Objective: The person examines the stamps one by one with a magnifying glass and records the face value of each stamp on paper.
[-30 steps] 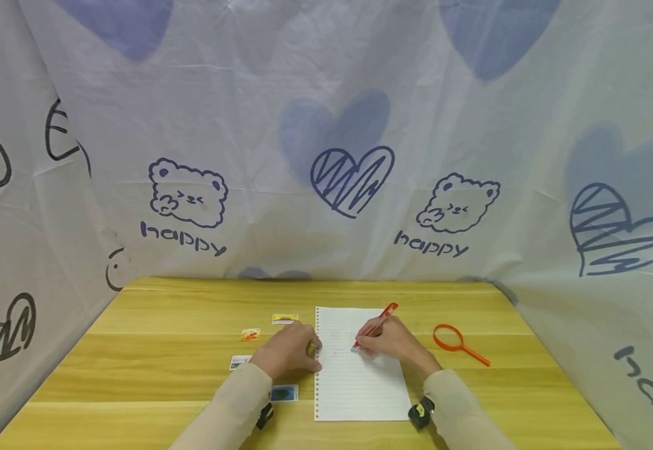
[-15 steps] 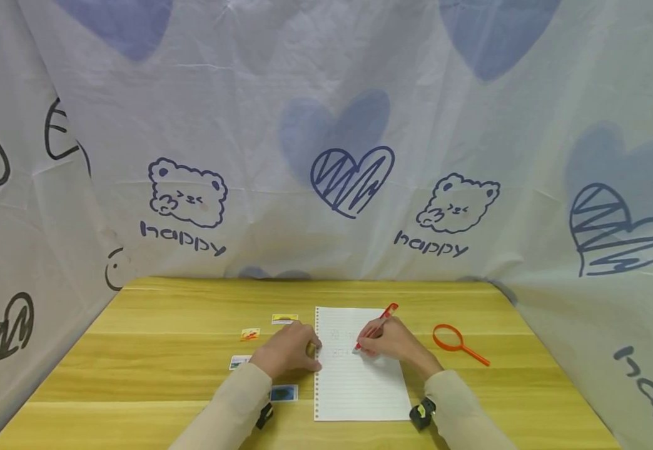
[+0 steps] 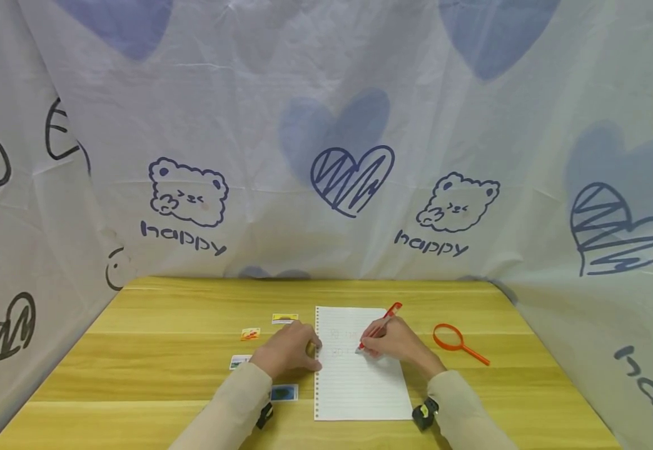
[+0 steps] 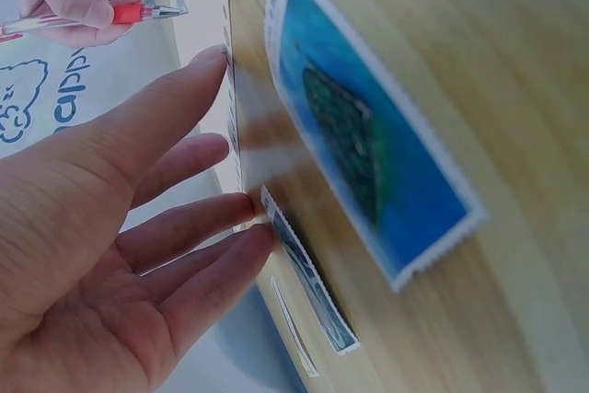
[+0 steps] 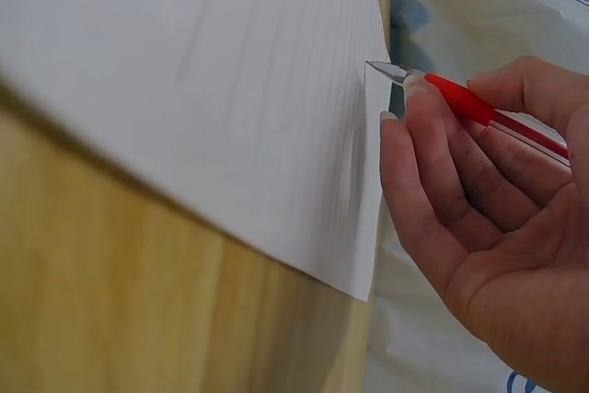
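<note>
A red pen (image 3: 395, 308) is pinched in my right hand (image 3: 398, 344), its tip down at a sheet of lined paper (image 3: 360, 394). Faint red writing shows in two rows on the upper part of the sheet. In the right wrist view, the pen's red grip (image 5: 460, 98) sits between thumb and fingers, with the metal point at the paper. My left hand (image 3: 284, 350) rests at the sheet's punched left edge, thumb and fingertips touching there with the fingers loosely bent. Just beside it lies a blue stamp (image 4: 368, 135) with a dark green island-like shape.
More small stamps lie left of the paper: a yellow one (image 3: 285, 319), a yellow-and-red one (image 3: 250, 334) and a pale one (image 3: 239, 361) partly behind the left hand. An orange magnifying glass (image 3: 475, 355) lies to the right on the wooden table (image 3: 152, 350). A printed cloth (image 3: 270, 212) hangs behind.
My right hand and the pen have shifted slightly to the right along the row. More of the lower row of writing now shows. The left hand stays in place.
</note>
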A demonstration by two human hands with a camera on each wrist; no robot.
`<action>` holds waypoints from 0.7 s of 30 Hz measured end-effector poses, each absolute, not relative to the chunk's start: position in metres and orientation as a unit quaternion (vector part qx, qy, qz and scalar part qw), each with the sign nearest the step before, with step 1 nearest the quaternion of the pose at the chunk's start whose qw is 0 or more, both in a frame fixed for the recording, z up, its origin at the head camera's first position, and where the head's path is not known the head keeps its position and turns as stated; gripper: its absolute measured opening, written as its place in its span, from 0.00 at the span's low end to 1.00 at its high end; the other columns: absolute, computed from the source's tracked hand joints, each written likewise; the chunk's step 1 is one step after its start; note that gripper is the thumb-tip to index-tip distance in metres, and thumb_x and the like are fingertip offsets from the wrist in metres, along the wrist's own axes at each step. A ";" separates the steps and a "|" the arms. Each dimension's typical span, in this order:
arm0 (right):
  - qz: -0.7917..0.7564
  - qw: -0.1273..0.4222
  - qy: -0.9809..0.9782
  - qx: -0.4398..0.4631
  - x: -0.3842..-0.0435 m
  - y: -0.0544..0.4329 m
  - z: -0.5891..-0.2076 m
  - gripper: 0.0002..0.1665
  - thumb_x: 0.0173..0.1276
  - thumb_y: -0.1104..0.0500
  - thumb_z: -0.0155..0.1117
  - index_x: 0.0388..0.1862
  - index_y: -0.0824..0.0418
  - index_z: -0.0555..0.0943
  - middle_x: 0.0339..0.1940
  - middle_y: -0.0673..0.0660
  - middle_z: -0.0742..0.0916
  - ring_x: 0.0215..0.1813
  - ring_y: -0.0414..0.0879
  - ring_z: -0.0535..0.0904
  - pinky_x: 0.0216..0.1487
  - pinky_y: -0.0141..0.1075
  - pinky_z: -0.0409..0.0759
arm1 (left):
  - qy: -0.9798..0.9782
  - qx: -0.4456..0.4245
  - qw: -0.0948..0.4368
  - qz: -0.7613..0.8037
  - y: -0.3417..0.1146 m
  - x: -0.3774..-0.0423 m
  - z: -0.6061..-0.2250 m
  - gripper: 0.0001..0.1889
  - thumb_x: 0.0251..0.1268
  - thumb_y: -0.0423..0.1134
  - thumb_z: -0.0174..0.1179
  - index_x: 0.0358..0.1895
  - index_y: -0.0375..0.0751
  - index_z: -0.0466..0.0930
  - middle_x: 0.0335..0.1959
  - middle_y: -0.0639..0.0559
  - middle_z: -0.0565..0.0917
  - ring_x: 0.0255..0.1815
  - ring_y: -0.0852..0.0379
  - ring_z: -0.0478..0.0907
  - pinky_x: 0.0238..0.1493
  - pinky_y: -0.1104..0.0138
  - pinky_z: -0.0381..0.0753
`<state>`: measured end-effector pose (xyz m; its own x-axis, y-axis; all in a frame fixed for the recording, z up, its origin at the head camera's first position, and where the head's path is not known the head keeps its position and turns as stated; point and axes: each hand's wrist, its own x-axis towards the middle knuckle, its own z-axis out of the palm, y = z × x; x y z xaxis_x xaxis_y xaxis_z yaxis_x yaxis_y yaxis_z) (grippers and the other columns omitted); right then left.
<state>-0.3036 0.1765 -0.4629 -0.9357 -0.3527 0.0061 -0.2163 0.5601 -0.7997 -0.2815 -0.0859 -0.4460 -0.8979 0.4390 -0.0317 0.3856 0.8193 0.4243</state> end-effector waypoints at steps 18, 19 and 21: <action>-0.441 0.069 0.885 -0.130 -0.305 0.179 -0.462 0.07 0.68 0.59 0.71 0.38 0.63 0.88 0.28 0.53 0.90 0.30 0.41 0.83 0.35 0.35 0.86 | 0.949 0.226 0.057 0.210 -0.086 -0.283 -0.446 0.20 0.51 0.41 0.81 0.47 0.38 0.91 0.49 0.45 0.90 0.33 0.56 0.70 0.34 0.65 0.67; -0.440 0.068 0.886 -0.129 -0.305 0.179 -0.462 0.07 0.68 0.58 0.71 0.38 0.62 0.88 0.28 0.53 0.90 0.30 0.41 0.83 0.35 0.34 0.85 | 0.949 0.228 0.057 0.209 -0.086 -0.283 -0.446 0.20 0.51 0.41 0.81 0.47 0.38 0.91 0.49 0.45 0.90 0.32 0.56 0.70 0.33 0.66 0.67; -0.439 0.066 0.887 -0.127 -0.305 0.178 -0.462 0.07 0.68 0.58 0.71 0.37 0.62 0.88 0.28 0.53 0.90 0.30 0.41 0.83 0.35 0.34 0.85 | 0.949 0.231 0.055 0.207 -0.086 -0.284 -0.447 0.20 0.51 0.41 0.81 0.47 0.38 0.91 0.49 0.45 0.91 0.31 0.57 0.70 0.32 0.67 0.67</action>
